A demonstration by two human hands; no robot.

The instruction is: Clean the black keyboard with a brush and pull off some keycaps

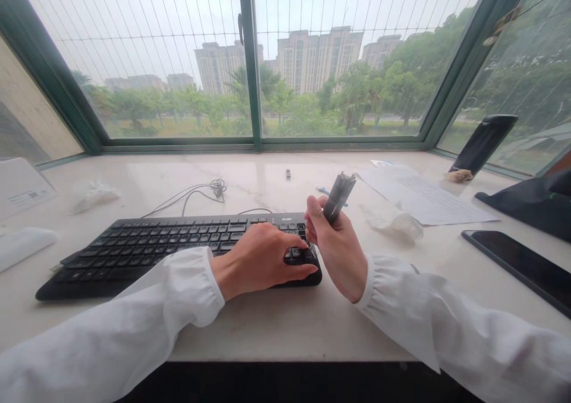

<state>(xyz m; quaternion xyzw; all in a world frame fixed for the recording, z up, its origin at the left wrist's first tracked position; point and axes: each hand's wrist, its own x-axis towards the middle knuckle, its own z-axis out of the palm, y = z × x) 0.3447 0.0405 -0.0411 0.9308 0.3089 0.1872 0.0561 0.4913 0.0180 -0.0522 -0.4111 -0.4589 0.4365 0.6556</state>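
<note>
A black keyboard (147,260) with a cable lies on the white sill-like desk. My left hand (263,259) rests over its number pad at the right end, thumb and fingers apart, holding nothing that I can see. Just right of the keyboard, my right hand (336,242) is closed around a dark grey, flat handheld tool (339,196), which points up and slightly right. Its top end looks uneven and notched; its lower part is hidden in the fist. I cannot tell its exact kind.
Behind the keyboard lie a coiled cable (217,190) and a small grey piece (288,174). To the right are crumpled clear plastic (395,223), paper sheets (423,194), a phone (521,260) and an upright black object (484,141). A white box (22,186) stands at left.
</note>
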